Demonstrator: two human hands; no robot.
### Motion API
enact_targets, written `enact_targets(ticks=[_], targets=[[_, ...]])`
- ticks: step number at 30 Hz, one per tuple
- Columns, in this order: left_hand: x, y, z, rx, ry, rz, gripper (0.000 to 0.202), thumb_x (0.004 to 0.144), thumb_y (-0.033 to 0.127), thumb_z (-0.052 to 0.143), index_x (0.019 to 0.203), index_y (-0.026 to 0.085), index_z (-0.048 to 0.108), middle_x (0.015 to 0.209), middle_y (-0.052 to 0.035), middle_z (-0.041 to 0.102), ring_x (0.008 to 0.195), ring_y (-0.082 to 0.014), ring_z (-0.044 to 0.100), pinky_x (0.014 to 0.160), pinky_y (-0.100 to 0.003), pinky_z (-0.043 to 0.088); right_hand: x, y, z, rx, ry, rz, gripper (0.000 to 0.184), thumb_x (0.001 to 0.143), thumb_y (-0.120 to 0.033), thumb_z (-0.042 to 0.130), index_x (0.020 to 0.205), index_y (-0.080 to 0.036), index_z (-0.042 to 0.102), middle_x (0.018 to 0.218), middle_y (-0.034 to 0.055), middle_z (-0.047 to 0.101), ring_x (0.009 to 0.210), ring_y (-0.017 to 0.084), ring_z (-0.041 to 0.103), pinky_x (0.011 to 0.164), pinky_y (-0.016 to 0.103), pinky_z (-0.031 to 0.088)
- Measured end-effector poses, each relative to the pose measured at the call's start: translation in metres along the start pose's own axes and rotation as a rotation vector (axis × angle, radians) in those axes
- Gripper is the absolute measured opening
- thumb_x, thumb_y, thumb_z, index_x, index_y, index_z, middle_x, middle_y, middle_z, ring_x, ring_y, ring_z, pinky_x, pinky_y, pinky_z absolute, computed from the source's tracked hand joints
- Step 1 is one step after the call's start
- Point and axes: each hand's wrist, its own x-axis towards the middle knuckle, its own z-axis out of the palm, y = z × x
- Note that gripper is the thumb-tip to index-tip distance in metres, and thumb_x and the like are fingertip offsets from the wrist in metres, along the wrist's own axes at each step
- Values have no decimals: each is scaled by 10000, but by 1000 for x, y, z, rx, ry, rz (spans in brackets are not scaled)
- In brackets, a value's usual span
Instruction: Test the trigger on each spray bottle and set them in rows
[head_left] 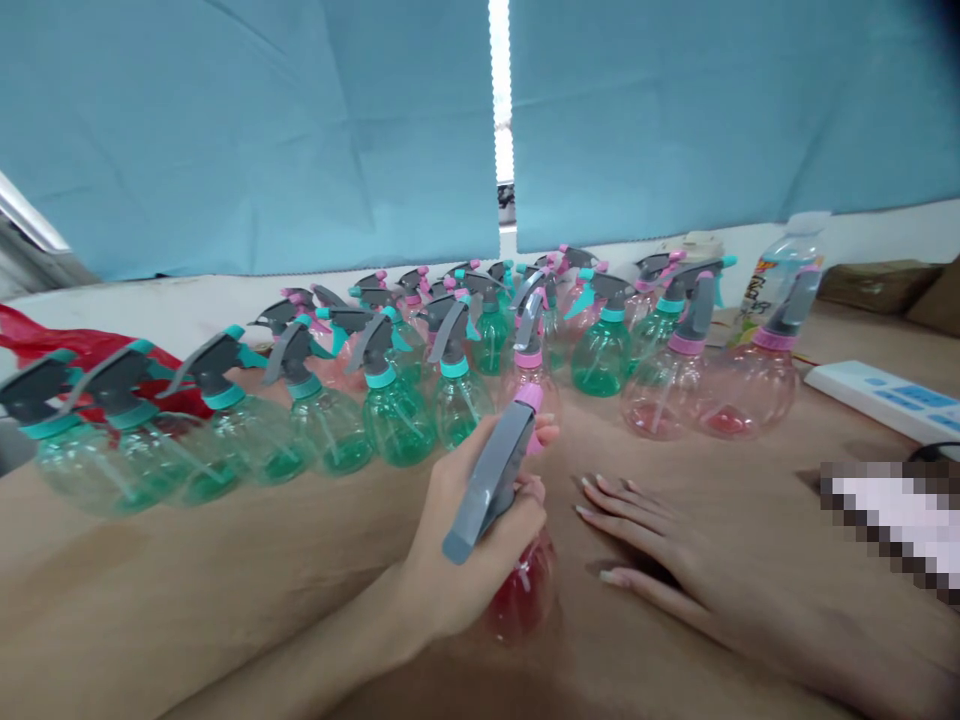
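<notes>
My left hand (pixel 465 540) is wrapped round the neck of a pink spray bottle (pixel 521 595) with a grey and pink trigger head. Red liquid shows in its round body, low in the view at the middle. To its right, my right hand (pixel 667 550) lies flat on the brown table (pixel 300 580), fingers stretched and holding nothing. Just beyond my left hand stand a green spray bottle (pixel 401 420) and another pink spray bottle (pixel 529 375). My fingers partly hide the trigger of the held bottle.
Several green and pink spray bottles fill the back and left of the table. Two pink ones (pixel 746 390) stand right, by a clear drink bottle (pixel 787 250). A white power strip (pixel 885 400) lies at right, red plastic (pixel 97 350) at left. A blue curtain (pixel 337 130) hangs behind.
</notes>
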Motion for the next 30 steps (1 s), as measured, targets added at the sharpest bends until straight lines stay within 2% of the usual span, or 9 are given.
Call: enact_targets(ticks=[5,11,16,30], targets=[[-1,-5,-1,-9,-30,28,328,800,168,507,1119,228,554,693,36,578,617,-154,577,627,-282,499,-2,5,3,-23,15,-29,519,941,-477,480,1425,-303,405,1505,24,370,1372,278,344,1132,516,278],[-1,-5,1,2,-5,37,291,807,188,505,1088,234,565,803,7,629,638,-149,593,646,-280,513,-3,6,5,-51,20,-43,531,942,-466,489,1436,-305,381,1514,16,354,1378,265,335,1137,509,270],[-1,-5,0,22,-1,45,282,809,195,510,1081,244,571,696,28,586,587,-152,567,599,-275,498,-2,6,4,-39,19,-47,526,943,-464,483,1433,-299,388,1507,28,365,1371,276,345,1130,524,277],[0,-4,0,45,3,72,309,832,152,508,1129,218,561,908,2,642,671,-134,561,695,-273,494,-1,3,2,-72,-13,-29,516,956,-486,439,1423,-267,410,1509,34,350,1376,268,335,1120,517,296]])
